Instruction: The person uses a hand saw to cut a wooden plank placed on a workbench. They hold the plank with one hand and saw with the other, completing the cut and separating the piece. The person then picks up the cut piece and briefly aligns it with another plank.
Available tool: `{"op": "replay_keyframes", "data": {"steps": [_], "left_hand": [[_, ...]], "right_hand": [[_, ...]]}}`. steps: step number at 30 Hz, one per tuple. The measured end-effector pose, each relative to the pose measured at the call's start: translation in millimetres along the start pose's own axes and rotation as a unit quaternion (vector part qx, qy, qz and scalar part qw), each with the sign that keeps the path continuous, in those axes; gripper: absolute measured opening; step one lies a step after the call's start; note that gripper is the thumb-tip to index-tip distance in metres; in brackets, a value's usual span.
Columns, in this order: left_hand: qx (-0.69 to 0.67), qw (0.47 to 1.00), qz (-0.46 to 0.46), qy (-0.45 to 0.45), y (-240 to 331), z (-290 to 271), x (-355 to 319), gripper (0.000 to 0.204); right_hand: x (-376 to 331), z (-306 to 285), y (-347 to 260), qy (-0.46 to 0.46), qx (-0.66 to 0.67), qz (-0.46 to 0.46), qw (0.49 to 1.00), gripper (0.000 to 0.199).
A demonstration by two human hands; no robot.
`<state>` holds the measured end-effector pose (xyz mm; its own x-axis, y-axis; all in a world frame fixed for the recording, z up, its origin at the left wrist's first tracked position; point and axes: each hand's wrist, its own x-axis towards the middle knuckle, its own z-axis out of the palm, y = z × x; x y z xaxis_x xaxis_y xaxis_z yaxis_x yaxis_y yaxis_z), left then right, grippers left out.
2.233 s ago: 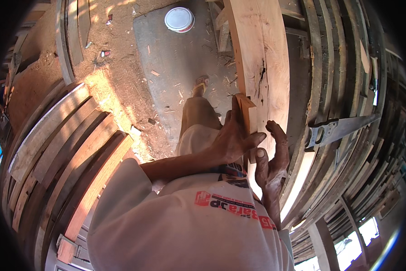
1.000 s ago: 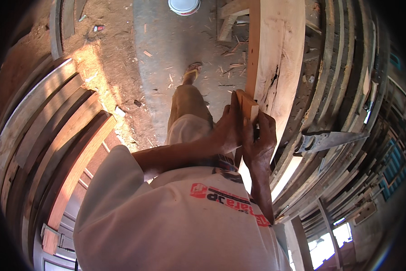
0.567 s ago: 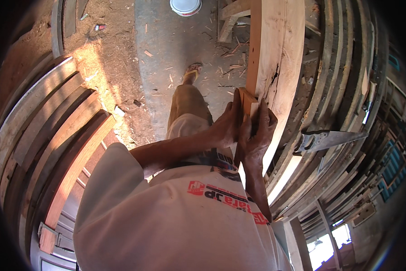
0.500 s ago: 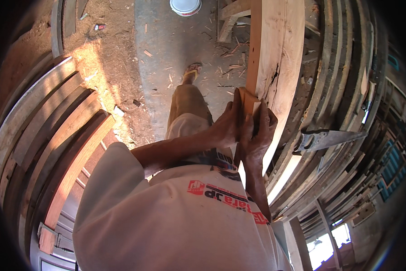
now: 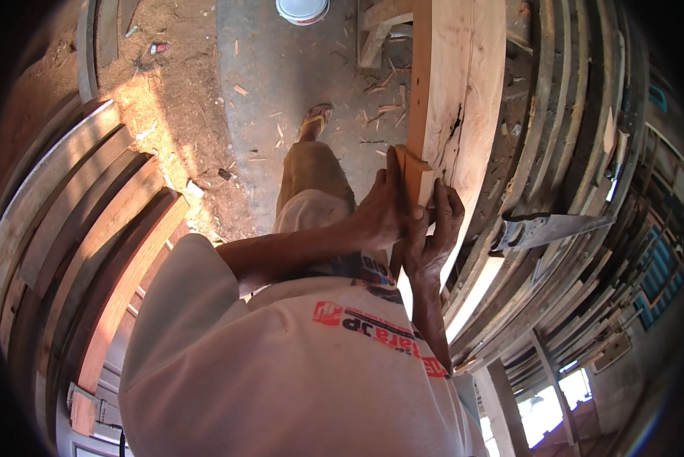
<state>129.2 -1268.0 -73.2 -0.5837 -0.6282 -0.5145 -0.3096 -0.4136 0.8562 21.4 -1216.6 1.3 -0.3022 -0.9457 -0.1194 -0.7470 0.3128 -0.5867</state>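
A short block of reddish-brown wood [image 5: 413,174] with a pale end sits against the near left side of a long timber beam [image 5: 464,72]. My left hand [image 5: 381,207] grips the block from its left side, fingers behind it. Around the block's near end is my right hand [image 5: 432,228], its thumb beside the wood. The right fingers are bent to the right of the block, close to the beam's top face. A dark crack runs along that face just beyond my hands. The block's lower part is hidden by my hands.
A handsaw [image 5: 551,231] lies on stacked boards [image 5: 544,145] to the right. Curved-looking planks [image 5: 91,266] stand at the left. A white lidded bucket [image 5: 302,9] is on the floor ahead, among wood chips. A wooden trestle [image 5: 374,46] stands beside the beam.
My right fingers have shifted off the block's pale end, which now shows more fully. The left hand keeps its hold. The whole view has moved slightly.
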Motion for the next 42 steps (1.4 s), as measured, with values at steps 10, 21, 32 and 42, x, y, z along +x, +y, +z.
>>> {"op": "replay_keyframes", "data": {"steps": [10,21,32,42], "left_hand": [[-0.060,0.998,0.005,0.025,-7,3,0,0.144],[-0.112,0.993,0.034,-0.024,4,11,29,0.145],[-0.343,0.936,-0.014,-0.082,-24,16,51,0.115],[-0.598,0.766,-0.079,-0.224,-89,44,100,0.095]], "right_hand": [[-4,1,11,0.009,0.006,-0.057,0.998,0.051],[2,-3,33,0.045,0.077,-0.038,0.995,0.042],[-35,-45,61,0.082,-0.129,0.027,0.988,0.063],[-84,-73,123,-0.012,-0.047,0.314,0.948,0.088]]}}
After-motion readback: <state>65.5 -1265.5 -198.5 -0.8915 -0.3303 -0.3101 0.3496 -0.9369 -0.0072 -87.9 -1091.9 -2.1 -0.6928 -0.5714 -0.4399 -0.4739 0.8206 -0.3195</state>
